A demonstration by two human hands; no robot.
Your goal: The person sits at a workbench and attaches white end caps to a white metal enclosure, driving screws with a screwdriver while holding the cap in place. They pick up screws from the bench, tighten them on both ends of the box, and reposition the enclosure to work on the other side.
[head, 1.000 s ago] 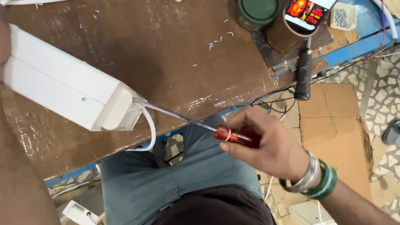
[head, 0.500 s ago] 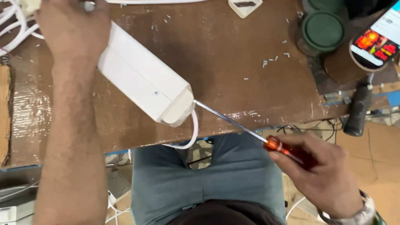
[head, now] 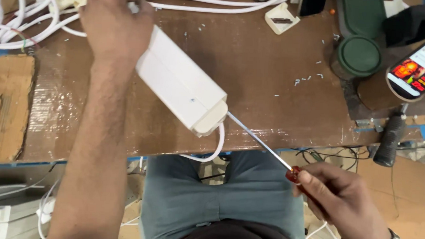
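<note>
My left hand [head: 115,27] presses the white box [head: 183,82] on the bench [head: 271,84], fingers curled over it. Right hand [head: 340,204] fingers wrap the screwdriver [head: 261,141], tip at box end; end screw prob unfinished.

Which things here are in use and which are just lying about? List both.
In use: left hand steadying the white box; right hand holding the red-handled screwdriver, tip at the box's end.

Lying about: phone, green round lid, white cables, small white plastic part.
</note>
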